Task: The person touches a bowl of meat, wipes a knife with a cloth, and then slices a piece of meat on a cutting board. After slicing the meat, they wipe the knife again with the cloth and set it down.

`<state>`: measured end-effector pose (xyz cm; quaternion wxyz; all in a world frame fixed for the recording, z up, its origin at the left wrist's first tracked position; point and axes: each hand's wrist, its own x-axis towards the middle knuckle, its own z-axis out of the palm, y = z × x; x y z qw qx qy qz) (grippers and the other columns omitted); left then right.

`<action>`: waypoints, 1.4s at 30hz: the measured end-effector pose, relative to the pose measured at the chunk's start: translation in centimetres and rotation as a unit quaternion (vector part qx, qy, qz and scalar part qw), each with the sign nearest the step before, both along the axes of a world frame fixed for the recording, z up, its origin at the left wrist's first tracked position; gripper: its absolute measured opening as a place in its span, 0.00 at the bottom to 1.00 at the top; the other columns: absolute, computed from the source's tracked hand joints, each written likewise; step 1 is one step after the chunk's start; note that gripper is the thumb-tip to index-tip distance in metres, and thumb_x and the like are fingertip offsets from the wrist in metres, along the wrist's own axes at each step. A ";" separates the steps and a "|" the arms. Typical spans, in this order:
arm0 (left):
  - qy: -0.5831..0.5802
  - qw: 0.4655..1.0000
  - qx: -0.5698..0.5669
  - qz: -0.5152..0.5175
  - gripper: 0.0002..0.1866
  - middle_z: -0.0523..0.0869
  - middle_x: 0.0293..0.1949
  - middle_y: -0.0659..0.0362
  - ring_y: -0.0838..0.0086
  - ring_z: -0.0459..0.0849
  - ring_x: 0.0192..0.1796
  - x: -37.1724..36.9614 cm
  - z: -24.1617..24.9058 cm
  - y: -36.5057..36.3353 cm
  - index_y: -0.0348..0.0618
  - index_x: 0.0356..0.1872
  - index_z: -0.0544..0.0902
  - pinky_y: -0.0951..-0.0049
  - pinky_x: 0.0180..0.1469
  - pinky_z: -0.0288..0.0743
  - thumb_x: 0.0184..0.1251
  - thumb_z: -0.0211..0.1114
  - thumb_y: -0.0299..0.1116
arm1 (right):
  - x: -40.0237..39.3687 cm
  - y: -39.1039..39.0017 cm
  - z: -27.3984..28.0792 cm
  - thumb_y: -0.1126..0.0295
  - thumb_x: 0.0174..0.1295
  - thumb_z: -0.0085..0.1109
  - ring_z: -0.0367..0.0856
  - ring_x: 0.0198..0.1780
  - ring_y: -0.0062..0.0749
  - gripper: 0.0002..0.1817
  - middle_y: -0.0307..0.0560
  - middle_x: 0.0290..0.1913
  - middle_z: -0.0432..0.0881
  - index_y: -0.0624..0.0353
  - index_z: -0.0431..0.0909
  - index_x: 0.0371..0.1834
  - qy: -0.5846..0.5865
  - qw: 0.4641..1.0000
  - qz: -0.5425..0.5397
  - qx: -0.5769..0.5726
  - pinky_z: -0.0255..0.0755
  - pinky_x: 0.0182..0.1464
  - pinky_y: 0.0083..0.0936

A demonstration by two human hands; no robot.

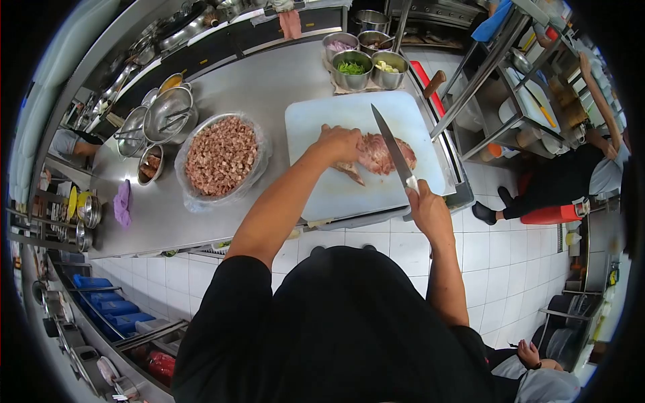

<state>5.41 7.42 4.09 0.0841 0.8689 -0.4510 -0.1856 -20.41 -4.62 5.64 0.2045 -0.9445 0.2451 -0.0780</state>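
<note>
A slab of raw meat (386,154) lies on the white cutting board (316,195). My left hand (338,144) is closed on the meat's left end, its fingertips partly hidden. In my right hand (426,205) is the white handle of a long knife (391,142), whose blade slants up and left over the meat. A narrower strip of meat (350,172) rests just below my left hand. To the left, a wide bowl lined with clear plastic holds diced meat (221,156).
Four metal pots, one with chopped greens (351,68), stand behind the board. Colanders (168,115), a small bowl (150,164) and a purple cloth (122,203) are on the left. One person (557,176) is at the right, another (531,366) at the lower right.
</note>
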 end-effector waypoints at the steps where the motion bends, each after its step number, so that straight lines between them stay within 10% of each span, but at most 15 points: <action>1: 0.002 1.000 0.030 -0.003 0.19 0.89 0.49 0.59 0.61 0.83 0.56 0.2 -0.2 -0.6 0.56 0.48 0.85 0.53 0.64 0.63 0.58 0.69 0.49 | -0.4 0.0 -0.2 0.59 0.75 0.51 0.82 0.32 0.71 0.16 0.70 0.26 0.81 0.63 0.71 0.42 -0.006 1.000 -0.006 0.011 0.72 0.35 0.61; 10: -0.017 0.997 0.060 -0.049 0.22 0.89 0.50 0.58 0.60 0.84 0.57 3.6 1.0 -1.3 0.58 0.55 0.84 0.55 0.64 0.67 0.59 0.69 0.48 | -2.9 -0.6 -0.8 0.57 0.75 0.51 0.80 0.33 0.72 0.17 0.72 0.26 0.81 0.63 0.71 0.41 0.002 0.999 -0.021 0.042 0.70 0.36 0.62; 16: -0.025 0.990 -0.127 -0.051 0.30 0.84 0.60 0.55 0.57 0.78 0.65 4.4 -1.4 2.8 0.59 0.65 0.79 0.61 0.68 0.71 0.60 0.71 0.46 | -2.1 -0.1 0.4 0.57 0.76 0.50 0.81 0.33 0.72 0.16 0.71 0.26 0.81 0.62 0.71 0.43 0.002 0.998 0.015 0.065 0.72 0.37 0.62; 19: 0.085 0.975 -0.205 -0.029 0.31 0.77 0.66 0.53 0.55 0.73 0.69 3.6 -1.9 6.5 0.57 0.64 0.79 0.58 0.68 0.72 0.58 0.75 0.43 | -1.1 0.6 0.5 0.58 0.75 0.50 0.82 0.33 0.70 0.16 0.69 0.27 0.82 0.62 0.71 0.46 0.031 0.996 0.060 0.063 0.73 0.37 0.61; 25: -0.064 0.942 -0.325 0.049 0.27 0.69 0.67 0.50 0.50 0.68 0.71 -2.9 -4.5 8.8 0.54 0.56 0.82 0.56 0.68 0.72 0.54 0.78 0.42 | 2.3 1.7 -1.5 0.58 0.74 0.50 0.84 0.36 0.69 0.16 0.70 0.30 0.84 0.62 0.71 0.49 0.090 0.990 0.111 0.019 0.76 0.40 0.58; 42: -0.127 0.890 -0.429 0.082 0.17 0.75 0.53 0.54 0.54 0.73 0.60 -3.4 -5.7 6.5 0.50 0.44 0.84 0.56 0.64 0.71 0.50 0.74 0.35 | 7.6 1.3 -0.3 0.59 0.73 0.49 0.84 0.40 0.71 0.22 0.75 0.34 0.84 0.64 0.68 0.62 0.141 0.980 0.136 -0.046 0.77 0.46 0.58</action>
